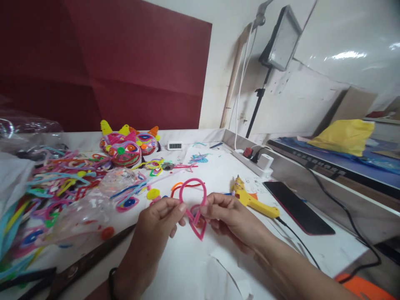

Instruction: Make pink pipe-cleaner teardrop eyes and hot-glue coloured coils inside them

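Both hands hold a pink pipe cleaner point(193, 180) above the white tabletop. It is bent into a rounded loop at the top, and its ends cross lower down. My left hand point(161, 223) pinches the loop's left side between thumb and fingers. On the opposite side, my right hand point(229, 214) pinches it near the crossing. Just below the crossing shows a pointed pink shape point(201, 235); I cannot tell whether it is joined to the loop. Behind the hands lie a red pipe cleaner point(195, 185) and a yellow disc point(153, 194).
Large dark scissors point(90, 256) lie by my left forearm. Colourful pipe cleaners point(71, 177) and decorated animal heads point(125, 152) crowd the left. A yellow hot glue gun point(259, 205), a phone point(300, 208) and a power strip point(253, 162) are at right. A small timer point(175, 146) stands behind.
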Demonstrator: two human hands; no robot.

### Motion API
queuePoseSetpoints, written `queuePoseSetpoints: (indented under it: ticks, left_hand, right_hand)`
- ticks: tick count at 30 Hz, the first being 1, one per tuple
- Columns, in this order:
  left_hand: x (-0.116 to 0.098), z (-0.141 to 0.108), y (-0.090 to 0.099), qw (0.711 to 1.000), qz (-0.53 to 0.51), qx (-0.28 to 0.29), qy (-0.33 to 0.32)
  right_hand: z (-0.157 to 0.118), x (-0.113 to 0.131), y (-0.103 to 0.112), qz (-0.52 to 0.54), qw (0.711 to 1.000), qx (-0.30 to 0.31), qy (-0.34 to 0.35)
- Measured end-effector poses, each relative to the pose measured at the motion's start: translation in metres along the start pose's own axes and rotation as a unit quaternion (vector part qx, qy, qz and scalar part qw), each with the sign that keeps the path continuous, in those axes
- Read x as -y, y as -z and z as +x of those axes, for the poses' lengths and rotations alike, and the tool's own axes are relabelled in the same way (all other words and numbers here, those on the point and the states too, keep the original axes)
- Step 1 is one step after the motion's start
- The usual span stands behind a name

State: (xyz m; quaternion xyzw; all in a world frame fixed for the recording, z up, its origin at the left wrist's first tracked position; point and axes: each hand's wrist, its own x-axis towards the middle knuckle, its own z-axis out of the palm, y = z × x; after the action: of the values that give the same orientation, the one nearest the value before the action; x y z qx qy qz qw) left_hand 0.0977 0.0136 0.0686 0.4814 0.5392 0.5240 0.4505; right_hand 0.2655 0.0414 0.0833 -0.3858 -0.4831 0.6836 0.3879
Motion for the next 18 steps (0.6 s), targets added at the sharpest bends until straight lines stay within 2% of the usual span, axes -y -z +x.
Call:
queuePoseSetpoints:
  ticks: [5, 18]
  left_hand:
    - [0.0027, 0.0015, -0.0002, 1.0, -0.01, -0.005, 0.015]
    - [0.0051, 0.0043, -0.0019, 0.999, -0.021, -0.024, 0.007]
  right_hand:
    - [0.0005, -0.0024, 0.0001, -0.01, 1.0, -0.019, 0.014]
    - [0.0022, -0.0053, -0.0026, -0.036, 0.998, -0.042, 0.035]
